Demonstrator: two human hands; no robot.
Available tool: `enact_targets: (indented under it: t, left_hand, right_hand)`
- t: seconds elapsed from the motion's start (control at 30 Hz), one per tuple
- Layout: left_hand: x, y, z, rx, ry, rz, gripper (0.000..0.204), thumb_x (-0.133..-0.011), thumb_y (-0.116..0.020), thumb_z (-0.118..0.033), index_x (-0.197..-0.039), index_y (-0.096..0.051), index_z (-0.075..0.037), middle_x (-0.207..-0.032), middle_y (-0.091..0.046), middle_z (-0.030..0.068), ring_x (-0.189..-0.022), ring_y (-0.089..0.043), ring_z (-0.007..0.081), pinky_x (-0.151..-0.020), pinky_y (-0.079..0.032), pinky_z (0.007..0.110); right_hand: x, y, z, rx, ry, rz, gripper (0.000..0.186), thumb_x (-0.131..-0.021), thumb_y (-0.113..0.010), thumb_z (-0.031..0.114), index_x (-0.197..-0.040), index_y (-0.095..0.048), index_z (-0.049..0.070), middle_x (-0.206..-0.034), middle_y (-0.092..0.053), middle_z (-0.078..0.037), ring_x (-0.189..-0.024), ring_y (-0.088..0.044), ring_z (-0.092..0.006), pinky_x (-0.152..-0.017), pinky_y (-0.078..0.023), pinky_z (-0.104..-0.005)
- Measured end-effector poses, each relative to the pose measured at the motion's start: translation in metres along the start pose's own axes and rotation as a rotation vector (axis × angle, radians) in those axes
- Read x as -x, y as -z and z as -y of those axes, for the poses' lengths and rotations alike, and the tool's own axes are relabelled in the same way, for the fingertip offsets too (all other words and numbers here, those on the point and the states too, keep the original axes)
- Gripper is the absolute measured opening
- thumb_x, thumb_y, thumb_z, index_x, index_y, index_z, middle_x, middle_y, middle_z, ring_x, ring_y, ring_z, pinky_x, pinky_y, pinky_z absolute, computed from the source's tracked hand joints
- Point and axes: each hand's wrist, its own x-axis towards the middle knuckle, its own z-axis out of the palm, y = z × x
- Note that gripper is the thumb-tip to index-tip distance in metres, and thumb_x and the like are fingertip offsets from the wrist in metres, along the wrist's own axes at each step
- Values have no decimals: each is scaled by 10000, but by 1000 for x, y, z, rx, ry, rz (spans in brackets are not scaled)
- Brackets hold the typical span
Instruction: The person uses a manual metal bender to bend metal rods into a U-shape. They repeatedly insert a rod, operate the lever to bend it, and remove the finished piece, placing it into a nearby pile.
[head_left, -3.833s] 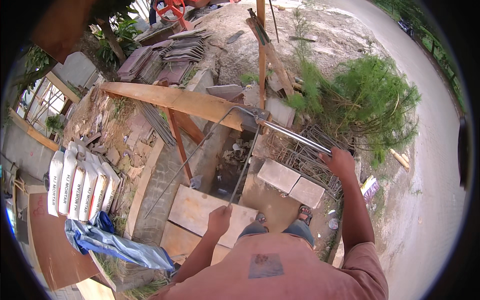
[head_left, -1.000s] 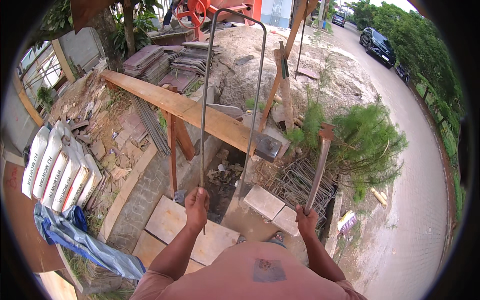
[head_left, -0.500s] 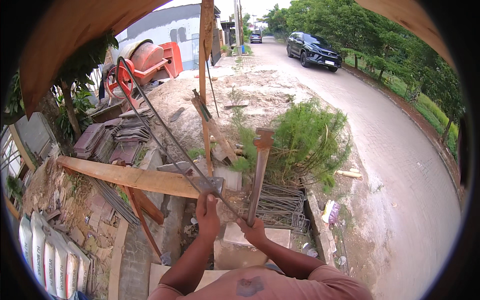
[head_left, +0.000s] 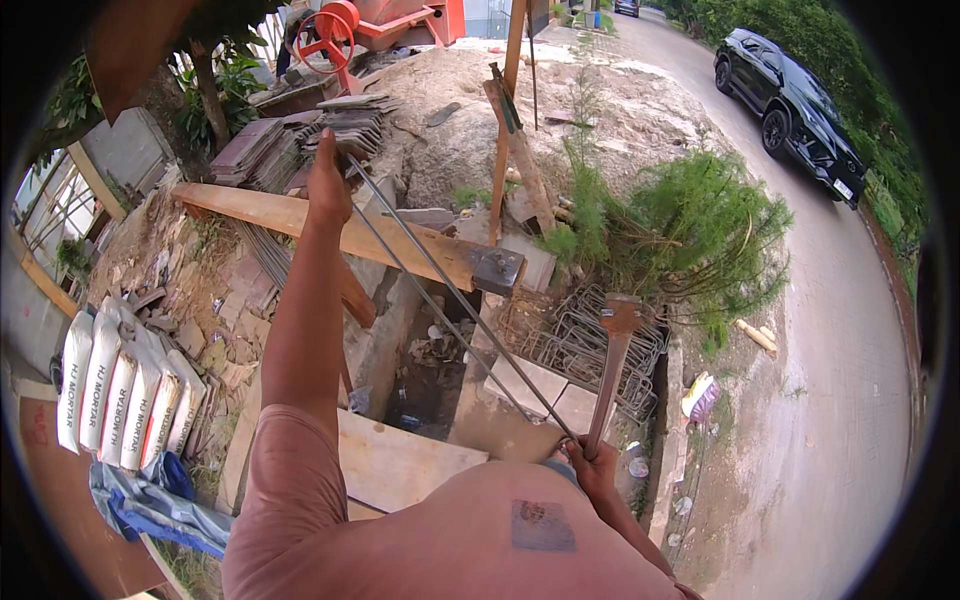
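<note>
My left hand [head_left: 329,180] is raised at centre left, closed round the top end of a long bent steel rod [head_left: 480,325], whose two parallel lengths slope down to the right. My right hand [head_left: 592,462], low at centre right, grips the lower end of that rod together with an upright metal bar tool [head_left: 610,385], which has a rusty, wider head on top. Behind the rod lies a wooden plank [head_left: 380,235] on timber supports, with a dark metal block [head_left: 498,270] on its right end.
White sacks [head_left: 110,385] and a blue tarp [head_left: 170,510] are at left. Bent steel pieces [head_left: 590,355] lie beside a shrub [head_left: 680,250]. An open trench [head_left: 410,370] runs below the plank. An orange mixer [head_left: 400,35] stands behind. A black car [head_left: 780,105] is on the road.
My left hand has moved up and forward, tilting the rod from upright to a slope toward the upper left. My right hand has brought the bar in to meet it. The car has come nearer.
</note>
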Motion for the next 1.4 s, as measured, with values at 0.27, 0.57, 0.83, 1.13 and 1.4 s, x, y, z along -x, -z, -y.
enact_targets:
  t: [0.27,0.57,0.83,1.13,1.4]
  left_hand:
    - [22,-1,4,174,-56,24,337,-897,-608,-256,-649,-412,-135,-626,-393,11,-651,-449,163,-749,-447,377]
    - [21,-13,-9,110,-90,12,342,-909,-574,-234,-630,-392,-157,-596,-364,-21,-613,-410,134,-706,-441,348]
    - [15,-2,-7,58,-93,10,346,-914,-567,-269,-634,-415,-135,-598,-378,-4,-612,-442,151,-705,-456,353]
    - [0,50,-8,-1213,-180,-25,648,-954,-368,-598,-899,-662,-22,-948,-676,138,-934,-629,295,-828,-450,392]
    - [40,128,82,-636,295,-265,599,-907,-446,-645,-843,-599,-69,-578,-466,-18,-455,-392,86,-437,-312,240]
  right_hand:
    - [10,-1,-4,-73,90,-39,198,-839,-699,161,-757,-656,-14,-542,-515,-27,-532,-461,-73,-488,-384,-287]
    - [5,-6,-7,-144,15,17,166,-842,-697,130,-790,-659,-23,-584,-538,7,-564,-455,-57,-495,-380,-277]
    - [-2,-6,-10,-99,81,20,178,-837,-705,142,-784,-657,-21,-579,-542,11,-552,-465,-61,-487,-381,-276]
    - [-47,50,-5,-223,-225,135,241,-836,-704,239,-842,-650,4,-606,-552,-31,-465,-504,-104,-378,-387,-278]
    - [-116,81,0,-12,-161,158,305,-786,-733,292,-755,-608,15,-600,-568,-32,-541,-526,-119,-497,-412,-308]
